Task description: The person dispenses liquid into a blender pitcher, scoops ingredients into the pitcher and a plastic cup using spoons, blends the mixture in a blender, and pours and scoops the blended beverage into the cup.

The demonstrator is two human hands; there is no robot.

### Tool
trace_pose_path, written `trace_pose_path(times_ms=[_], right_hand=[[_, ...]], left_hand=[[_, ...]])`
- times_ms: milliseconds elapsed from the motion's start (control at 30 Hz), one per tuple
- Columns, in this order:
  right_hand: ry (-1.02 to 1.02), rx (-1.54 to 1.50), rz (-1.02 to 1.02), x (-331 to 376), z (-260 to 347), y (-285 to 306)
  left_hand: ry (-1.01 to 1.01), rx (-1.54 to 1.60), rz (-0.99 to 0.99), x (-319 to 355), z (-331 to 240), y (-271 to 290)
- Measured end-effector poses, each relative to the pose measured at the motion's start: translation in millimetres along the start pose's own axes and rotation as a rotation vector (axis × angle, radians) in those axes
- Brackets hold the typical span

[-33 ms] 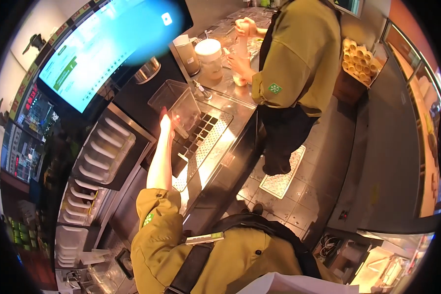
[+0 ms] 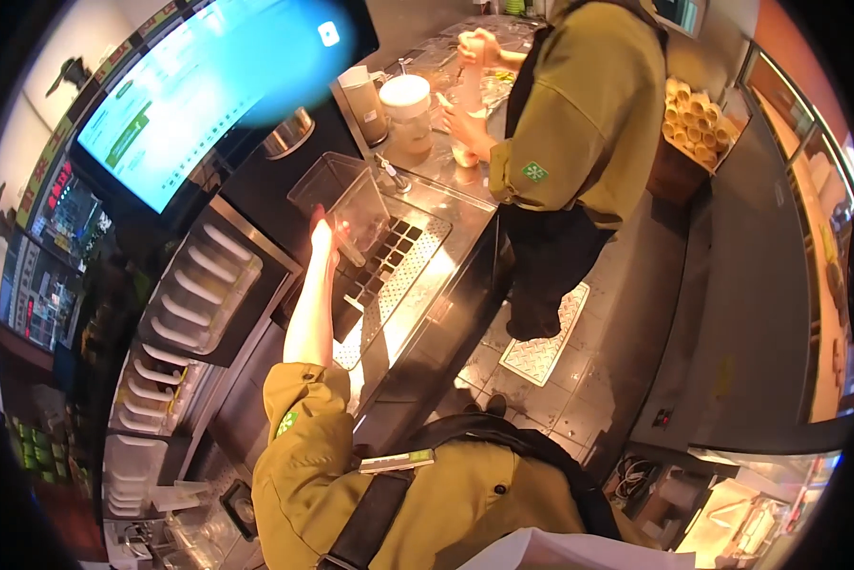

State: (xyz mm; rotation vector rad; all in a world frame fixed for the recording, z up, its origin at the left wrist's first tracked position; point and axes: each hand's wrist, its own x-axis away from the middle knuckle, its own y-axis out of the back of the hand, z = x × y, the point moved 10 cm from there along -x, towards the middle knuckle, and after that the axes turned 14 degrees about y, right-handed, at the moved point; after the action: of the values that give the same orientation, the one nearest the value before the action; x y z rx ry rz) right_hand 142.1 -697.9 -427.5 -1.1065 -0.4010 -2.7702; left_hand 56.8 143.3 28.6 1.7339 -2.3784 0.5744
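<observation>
My left hand [image 2: 322, 237] reaches forward over the counter, its fingers closed around the side of a clear, square-sided plastic jug [image 2: 351, 195]. The jug is tilted, and no contents show in it. It hangs above a sink with a black grid [image 2: 396, 249] and a perforated metal drip tray [image 2: 375, 323]. Just past the jug stands a small metal tap [image 2: 389, 174]. My right hand is out of the picture.
A co-worker [image 2: 588, 104] in an olive shirt stands at the counter ahead, hands on a tall clear cup. A white-lidded tub [image 2: 406, 100] and a measuring jug [image 2: 362, 100] stand beside them. A bright screen [image 2: 199, 104] hangs at left, above white-handled dispensers [image 2: 194, 285]. Paper tubes [image 2: 698, 123] fill a box at right.
</observation>
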Motion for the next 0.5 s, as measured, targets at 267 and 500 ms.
trace_pose_path(times_ms=[267, 500], right_hand=[[0.040, 0.121, 0.068, 20.4, 36.9, -25.3], [0.092, 0.213, 0.056, 38.4, 72.6, -20.2]], left_hand=[[0.097, 0.046, -0.075, 1.0, 16.7, -17.0], [0.026, 0.027, -0.090, -1.0, 18.9, -30.8]])
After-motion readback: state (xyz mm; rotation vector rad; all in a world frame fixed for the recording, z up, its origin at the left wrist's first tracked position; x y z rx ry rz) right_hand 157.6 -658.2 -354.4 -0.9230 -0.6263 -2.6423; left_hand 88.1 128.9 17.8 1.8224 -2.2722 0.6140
